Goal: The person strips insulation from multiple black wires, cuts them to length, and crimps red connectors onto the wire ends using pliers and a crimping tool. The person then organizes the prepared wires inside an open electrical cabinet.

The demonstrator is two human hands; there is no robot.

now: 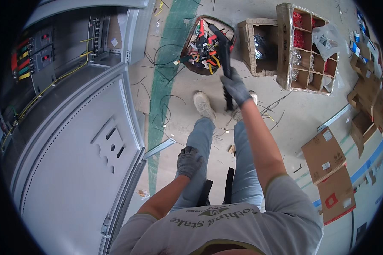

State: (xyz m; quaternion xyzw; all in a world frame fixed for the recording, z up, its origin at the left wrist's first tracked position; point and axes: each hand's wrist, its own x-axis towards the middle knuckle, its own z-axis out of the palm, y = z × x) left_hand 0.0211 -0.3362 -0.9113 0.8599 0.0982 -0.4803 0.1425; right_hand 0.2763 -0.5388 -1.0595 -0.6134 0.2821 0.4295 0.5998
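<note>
My right hand [235,87], in a grey glove, is closed around a long black object [225,57] with a ridged lower end; its exact kind cannot be made out. Its upper part passes in front of an oval tool bin [186,47]. Inside the bin lie pliers and other hand tools [203,49] with red, orange, yellow and green parts. My gloved left hand [189,162] rests on my left knee, fingers laid over the jeans, with nothing in it.
At left stands a grey metal cabinet [68,80] with breakers [44,51] inside and its door [83,157] swung open. Beyond my right hand are an open cardboard box [247,46] and a divided box [285,51] of small parts. Flattened cartons [324,155] and wire scraps lie on the floor.
</note>
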